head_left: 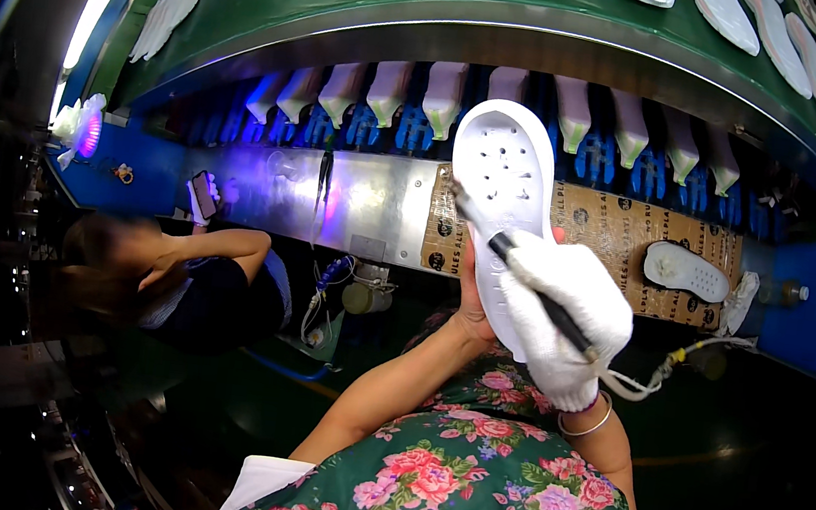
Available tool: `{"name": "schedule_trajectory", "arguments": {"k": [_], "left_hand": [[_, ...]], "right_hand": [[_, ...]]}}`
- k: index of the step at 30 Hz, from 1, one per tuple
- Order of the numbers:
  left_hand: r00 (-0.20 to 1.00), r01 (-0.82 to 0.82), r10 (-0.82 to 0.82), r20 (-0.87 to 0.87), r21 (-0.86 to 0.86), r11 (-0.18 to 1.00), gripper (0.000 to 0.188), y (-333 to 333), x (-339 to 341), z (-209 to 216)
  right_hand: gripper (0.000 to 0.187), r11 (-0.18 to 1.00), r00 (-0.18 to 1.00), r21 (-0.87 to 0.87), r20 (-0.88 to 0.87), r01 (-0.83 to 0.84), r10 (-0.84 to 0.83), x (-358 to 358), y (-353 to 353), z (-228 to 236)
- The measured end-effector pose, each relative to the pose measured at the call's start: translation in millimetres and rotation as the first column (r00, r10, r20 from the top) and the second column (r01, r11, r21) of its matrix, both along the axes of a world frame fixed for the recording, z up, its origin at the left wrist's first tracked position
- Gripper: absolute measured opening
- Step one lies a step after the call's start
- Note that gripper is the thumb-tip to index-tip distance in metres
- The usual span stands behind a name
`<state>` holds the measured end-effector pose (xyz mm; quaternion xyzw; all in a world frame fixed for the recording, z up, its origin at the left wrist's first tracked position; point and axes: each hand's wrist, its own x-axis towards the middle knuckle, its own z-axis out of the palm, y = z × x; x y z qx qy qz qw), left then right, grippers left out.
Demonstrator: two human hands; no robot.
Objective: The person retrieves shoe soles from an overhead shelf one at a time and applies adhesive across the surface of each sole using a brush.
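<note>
Head view: a white shoe sole (503, 180) is held up over the desk (354, 199), cavity side facing the person.
Left hand (472, 298): bare, gripping the sole's heel from behind and below.
Right hand (562, 318): white-gloved, fingers curled tight around a dark brush tool (517, 268), tip on the sole's left edge.
Risk: the tip could skid off the rim; the trailing hose (662, 370) may tug the wrist.
Nearby: another sole (685, 271) lies on cardboard, well apart.

Shoe sole (503, 180) upright before the bench (354, 199), another sole (685, 271) lying right, co-worker (194, 281) left
</note>
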<state>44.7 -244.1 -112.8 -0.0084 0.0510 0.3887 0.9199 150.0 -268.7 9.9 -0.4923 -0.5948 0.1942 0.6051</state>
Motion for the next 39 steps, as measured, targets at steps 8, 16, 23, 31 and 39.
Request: {"name": "schedule_trajectory", "arguments": {"k": [8, 16, 23, 31, 39], "left_hand": [[0.996, -0.072, 0.07, 0.053, 0.046, 0.996, 0.1, 9, -8, -2], [0.999, 0.044, -0.045, 0.0, 0.171, 0.984, 0.102, 20, -13, 3], [0.996, -0.066, 0.071, -0.059, 0.083, 0.994, 0.108, 28, -12, 11], [0.991, -0.132, 0.132, 0.005, 0.146, 0.981, 0.095, 44, -9, 21], [0.994, -0.026, 0.009, 0.108, 0.156, 0.987, 0.108, 50, -16, 19]], "right_hand": [[0.028, 0.999, 0.991, 0.021, 0.131, -0.03, 0.027, -1, -1, -13], [0.023, 0.998, 0.966, 0.053, 0.257, 0.017, -0.03, -1, -1, -19], [0.026, 0.999, 0.987, -0.028, 0.159, -0.026, 0.03, 5, -5, -23], [0.024, 0.99, 0.989, -0.045, 0.057, -0.137, 0.139, 5, -4, -26], [0.023, 0.957, 0.968, -0.147, -0.077, -0.25, 0.241, 14, -8, -25]]}}
